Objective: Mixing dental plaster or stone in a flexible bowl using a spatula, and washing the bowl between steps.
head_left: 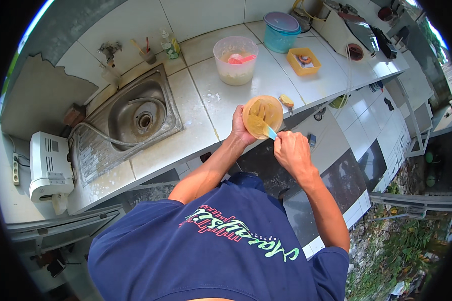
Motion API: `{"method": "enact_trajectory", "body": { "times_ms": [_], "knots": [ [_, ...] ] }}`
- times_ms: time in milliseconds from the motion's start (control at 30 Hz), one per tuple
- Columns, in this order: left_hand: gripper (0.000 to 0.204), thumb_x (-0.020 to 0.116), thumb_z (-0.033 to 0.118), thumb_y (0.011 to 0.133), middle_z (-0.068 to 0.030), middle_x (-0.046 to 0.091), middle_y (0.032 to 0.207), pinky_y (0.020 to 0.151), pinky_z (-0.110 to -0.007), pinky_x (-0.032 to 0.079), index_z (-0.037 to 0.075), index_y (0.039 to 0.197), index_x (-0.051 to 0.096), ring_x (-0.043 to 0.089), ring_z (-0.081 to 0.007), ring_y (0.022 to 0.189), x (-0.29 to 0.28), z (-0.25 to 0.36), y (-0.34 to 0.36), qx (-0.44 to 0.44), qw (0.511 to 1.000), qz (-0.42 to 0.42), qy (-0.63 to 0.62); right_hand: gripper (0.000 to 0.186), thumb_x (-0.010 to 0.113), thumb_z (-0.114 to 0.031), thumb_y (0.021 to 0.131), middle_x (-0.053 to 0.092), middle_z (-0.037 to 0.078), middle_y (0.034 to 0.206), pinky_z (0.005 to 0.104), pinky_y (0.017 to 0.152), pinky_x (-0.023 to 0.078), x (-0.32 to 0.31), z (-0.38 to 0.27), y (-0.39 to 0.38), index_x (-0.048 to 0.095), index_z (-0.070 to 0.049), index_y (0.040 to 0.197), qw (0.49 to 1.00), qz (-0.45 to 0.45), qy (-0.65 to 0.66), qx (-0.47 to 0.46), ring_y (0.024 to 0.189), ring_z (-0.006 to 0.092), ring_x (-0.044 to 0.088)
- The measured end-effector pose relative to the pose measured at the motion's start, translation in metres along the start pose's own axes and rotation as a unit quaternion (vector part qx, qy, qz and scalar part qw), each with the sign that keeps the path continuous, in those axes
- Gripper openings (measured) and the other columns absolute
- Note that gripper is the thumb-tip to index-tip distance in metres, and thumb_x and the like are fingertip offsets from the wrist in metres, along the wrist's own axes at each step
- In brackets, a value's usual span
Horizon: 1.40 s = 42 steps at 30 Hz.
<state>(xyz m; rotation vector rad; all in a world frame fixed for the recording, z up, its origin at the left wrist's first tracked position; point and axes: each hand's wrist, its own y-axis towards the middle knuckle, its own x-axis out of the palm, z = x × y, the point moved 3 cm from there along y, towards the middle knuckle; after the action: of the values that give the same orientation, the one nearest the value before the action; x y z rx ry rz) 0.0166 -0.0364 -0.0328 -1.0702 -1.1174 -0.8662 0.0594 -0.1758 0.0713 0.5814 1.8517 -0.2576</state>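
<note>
Now, left to right as you look down:

Sink point(138, 116): at ten o'clock from your hands, steel, set in the tiled counter point(206, 108); a hose lies curled in its basin.

Left hand point(240, 131): your fingers are curled round the near side of the orange bowl point(262, 116), gripping it at the counter's front edge, tilted toward you.

Orange bowl: round, translucent orange plastic, just above your hands at twelve o'clock; inside it sits a thick yellowish-tan batter smeared up the wall.

Clear tub point(235, 60): farther back at twelve o'clock, well apart from the bowl; pale mixture in its bottom, a pink scoop resting in it.

Blue spatula point(270, 133): light blue, its tip at the bowl's lower rim, touching the batter.

Right hand point(291, 150): closed in a fist on the spatula's handle, just at four o'clock of the bowl.

Teal container point(280, 32): at one o'clock, lid on, contents hidden.

Yellow tray point(304, 61): square, right of the tub, small item inside, too small to tell.
</note>
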Motion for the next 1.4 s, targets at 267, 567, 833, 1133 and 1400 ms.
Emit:
{"method": "enact_trajectory", "body": {
  "times_ms": [267,567,833,1133,1400],
  "knots": [
    [0.053,0.041,0.037,0.083,-0.0111,0.057,0.126,0.102,-0.048,0.042,0.008,0.125,0.054,0.054,-0.0283,0.115,0.006,-0.092,0.042,-0.059,0.997,-0.056,0.006,0.017,0.058,-0.015,0.088,0.061,0.023,0.068,0.0468,0.061,0.048,-0.017,0.048,-0.051,0.069,-0.001,0.087,0.993,0.032,0.031,0.108,0.066,0.0404,0.062],
    [0.05,0.044,0.041,0.085,-0.0112,0.058,0.123,0.102,-0.049,0.042,0.008,0.121,0.057,0.054,-0.029,0.114,0.015,-0.163,0.087,-0.167,0.985,0.035,0.027,0.02,0.058,-0.014,0.088,0.062,0.024,0.069,0.046,0.062,0.05,-0.051,0.132,-0.06,0.065,0.0,0.076,0.992,0.018,0.019,0.121,0.068,0.0417,0.062],
    [0.051,0.035,0.042,0.092,-0.0117,0.054,0.13,0.105,-0.051,0.039,0.01,0.128,0.053,0.052,-0.0303,0.121,0.009,-0.229,0.156,-0.201,0.974,0.107,-0.007,0.017,0.058,-0.007,0.084,0.063,0.023,0.067,0.0437,0.056,0.054,-0.066,0.232,-0.041,0.063,0.003,0.071,0.996,-0.028,-0.042,0.076,0.064,0.0387,0.066],
    [0.047,0.036,0.037,0.094,-0.0128,0.056,0.128,0.103,-0.05,0.041,0.008,0.127,0.053,0.054,-0.0305,0.118,0.039,-0.281,0.228,-0.219,0.97,0.109,-0.004,0.014,0.057,0.0,0.079,0.062,0.018,0.074,0.0438,0.059,0.054,-0.116,0.324,-0.019,0.065,0.001,0.09,0.983,-0.065,-0.109,0.131,0.067,0.035,0.067],
    [0.046,0.04,0.037,0.094,-0.0112,0.056,0.127,0.102,-0.05,0.042,0.009,0.127,0.053,0.054,-0.029,0.117,0.057,-0.298,0.266,-0.235,0.968,0.091,-0.013,0.018,0.057,-0.002,0.079,0.062,0.018,0.073,0.0426,0.059,0.054,-0.135,0.355,-0.006,0.067,0.0,0.093,0.983,-0.026,-0.116,0.138,0.066,0.0352,0.066]
  ]
}}
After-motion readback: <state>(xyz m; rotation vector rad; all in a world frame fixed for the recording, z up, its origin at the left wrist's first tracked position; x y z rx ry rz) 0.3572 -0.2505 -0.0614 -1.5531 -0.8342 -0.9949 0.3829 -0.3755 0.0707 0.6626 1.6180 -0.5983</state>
